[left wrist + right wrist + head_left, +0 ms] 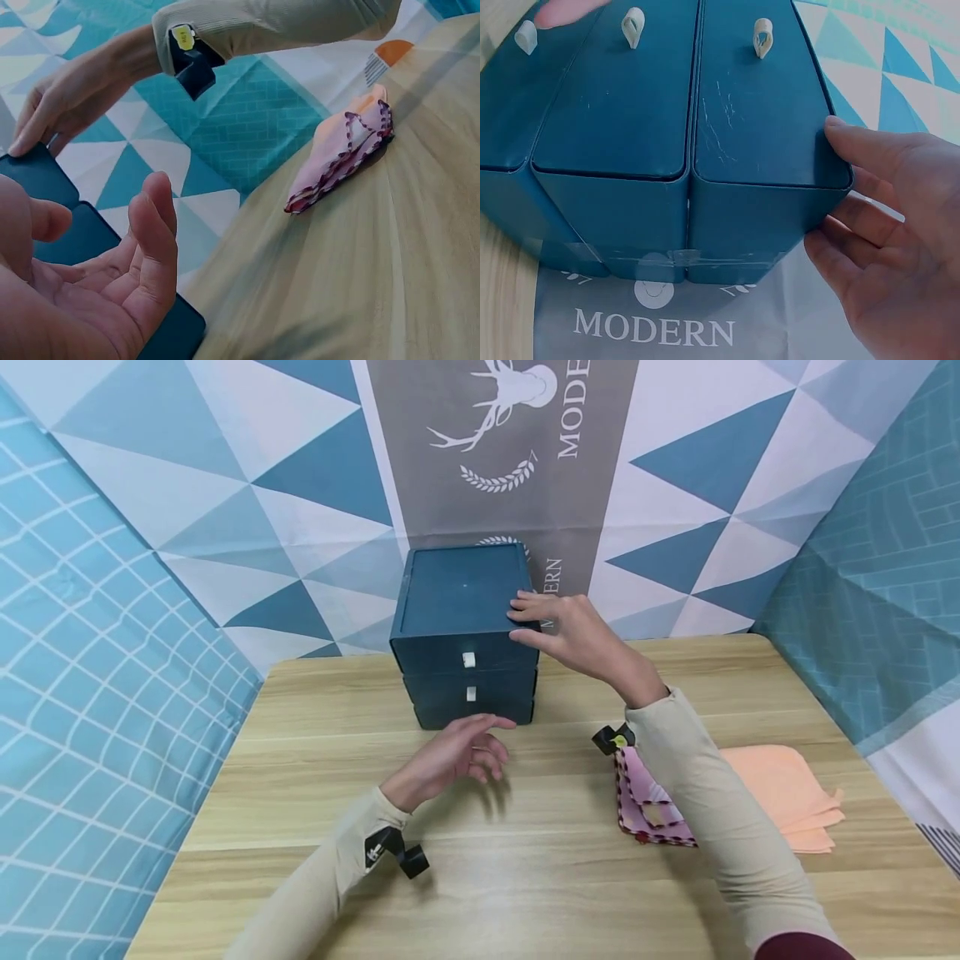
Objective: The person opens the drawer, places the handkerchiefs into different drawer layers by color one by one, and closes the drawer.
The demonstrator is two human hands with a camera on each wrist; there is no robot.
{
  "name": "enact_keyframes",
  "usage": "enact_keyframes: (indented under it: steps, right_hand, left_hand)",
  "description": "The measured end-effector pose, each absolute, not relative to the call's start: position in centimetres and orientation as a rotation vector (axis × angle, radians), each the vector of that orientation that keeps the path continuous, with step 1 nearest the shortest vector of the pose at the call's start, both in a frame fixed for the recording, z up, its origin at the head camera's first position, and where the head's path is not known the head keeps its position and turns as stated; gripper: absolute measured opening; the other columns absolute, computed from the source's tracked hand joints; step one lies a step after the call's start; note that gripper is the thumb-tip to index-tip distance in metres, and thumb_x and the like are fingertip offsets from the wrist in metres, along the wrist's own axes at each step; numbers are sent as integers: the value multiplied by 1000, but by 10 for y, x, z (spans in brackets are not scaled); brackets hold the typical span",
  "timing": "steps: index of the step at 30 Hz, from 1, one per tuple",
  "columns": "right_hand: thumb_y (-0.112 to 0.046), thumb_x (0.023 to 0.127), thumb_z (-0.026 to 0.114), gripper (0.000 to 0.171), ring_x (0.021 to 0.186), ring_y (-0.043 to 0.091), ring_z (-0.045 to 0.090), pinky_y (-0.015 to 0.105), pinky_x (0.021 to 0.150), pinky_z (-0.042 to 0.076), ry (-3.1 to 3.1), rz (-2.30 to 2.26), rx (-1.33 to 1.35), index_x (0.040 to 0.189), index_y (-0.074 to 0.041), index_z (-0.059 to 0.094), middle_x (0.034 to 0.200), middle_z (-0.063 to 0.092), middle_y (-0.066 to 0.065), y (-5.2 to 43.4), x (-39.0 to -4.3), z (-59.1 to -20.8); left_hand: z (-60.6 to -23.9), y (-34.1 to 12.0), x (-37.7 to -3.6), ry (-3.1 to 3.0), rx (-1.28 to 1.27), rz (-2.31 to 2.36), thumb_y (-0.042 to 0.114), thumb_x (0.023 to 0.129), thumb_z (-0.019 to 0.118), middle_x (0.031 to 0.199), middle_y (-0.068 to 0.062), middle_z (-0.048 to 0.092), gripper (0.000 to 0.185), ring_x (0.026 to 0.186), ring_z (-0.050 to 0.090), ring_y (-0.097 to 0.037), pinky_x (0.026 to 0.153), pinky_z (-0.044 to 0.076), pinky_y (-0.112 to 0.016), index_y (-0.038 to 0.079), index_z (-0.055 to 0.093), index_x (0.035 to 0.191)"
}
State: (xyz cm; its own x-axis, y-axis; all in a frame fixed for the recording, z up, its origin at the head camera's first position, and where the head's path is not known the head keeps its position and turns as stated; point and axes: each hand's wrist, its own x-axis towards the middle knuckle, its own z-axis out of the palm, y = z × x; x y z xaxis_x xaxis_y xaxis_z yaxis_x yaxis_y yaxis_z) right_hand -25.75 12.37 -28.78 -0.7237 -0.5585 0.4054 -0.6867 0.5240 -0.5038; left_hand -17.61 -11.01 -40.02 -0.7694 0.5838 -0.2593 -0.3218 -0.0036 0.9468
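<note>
A scratched teal 3-drawer cabinet with white loop pulls stands mid-frame, closed, contents hidden. The right hand grips its edge; the left hand curls loosely, empty.

Head view from above, forward-down, left wrist low, rightward, right wrist close-up, all sharing drawers

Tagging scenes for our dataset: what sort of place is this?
Probably a staged tabletop recording booth: patterned sheeting backs and flanks a wood-grain table, which bears a blue drawer unit and folded cloths.
</note>
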Motion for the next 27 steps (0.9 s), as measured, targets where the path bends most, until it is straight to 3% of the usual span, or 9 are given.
enact_keyframes:
  steps: [12,27]
  right_hand:
    - [-30,99,64,35,142,14,39,42,115,34,-2560,1094,1059,129,-11,68,143,55,6,130,-259,-295]
    - [-30,98,66,36,141,10,40,42,113,37,-2510,1212,1026,129,-12,68,143,56,3,127,-260,-302]
  left_hand:
    - [-415,-111,-190,1585,215,1920,40,108,41,88,-2,69,56,74,68,-16,65,54,-29,1,42,147]
    - [-415,-117,-213,1533,222,2023,41,107,42,87,-5,68,54,72,66,-15,63,54,-29,-3,53,138]
